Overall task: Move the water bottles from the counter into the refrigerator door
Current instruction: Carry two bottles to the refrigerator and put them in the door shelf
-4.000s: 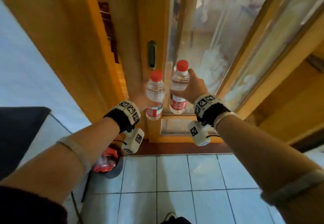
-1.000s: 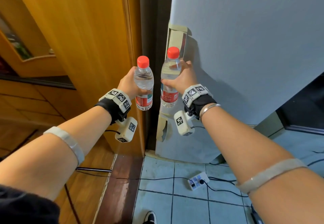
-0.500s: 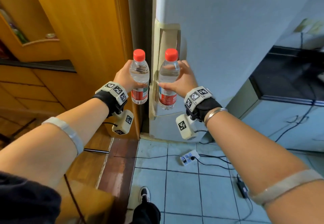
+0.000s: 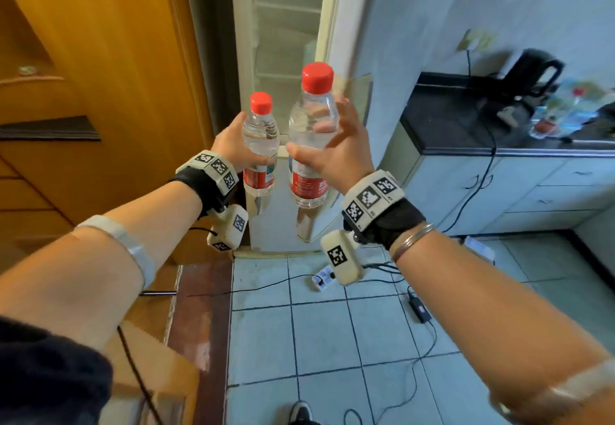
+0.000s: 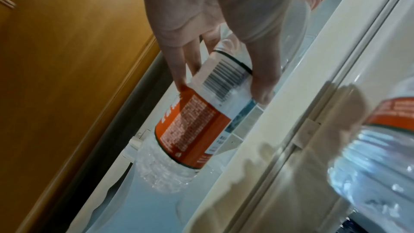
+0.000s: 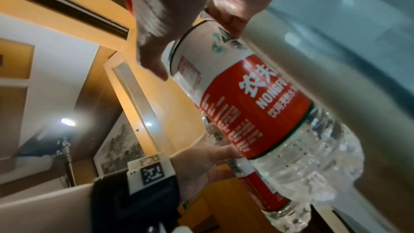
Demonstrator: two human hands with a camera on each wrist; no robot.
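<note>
Each hand carries one clear water bottle with a red cap and red label, upright in front of the refrigerator (image 4: pixel 286 25). My left hand (image 4: pixel 233 145) grips the left bottle (image 4: pixel 259 145) round its middle; the left wrist view shows fingers (image 5: pixel 262 84) curled over that bottle's label (image 5: pixel 192 130). My right hand (image 4: pixel 336 155) holds the right bottle (image 4: pixel 312 131) slightly higher, thumb in front and fingers behind; its label (image 6: pixel 253 112) fills the right wrist view. The refrigerator door (image 4: pixel 342 42) stands partly open to the right, with white shelves showing inside.
A wooden panel (image 4: pixel 116 75) stands close on the left. To the right, a black counter (image 4: pixel 466 125) bears a kettle (image 4: pixel 535 72) and more bottles (image 4: pixel 565 108). A power strip (image 4: pixel 324 278) and cables lie on the tiled floor below my hands.
The refrigerator door has swung open, so the shelves inside now show. My right hand has risen with its bottle. Both bottles stay in my hands.
</note>
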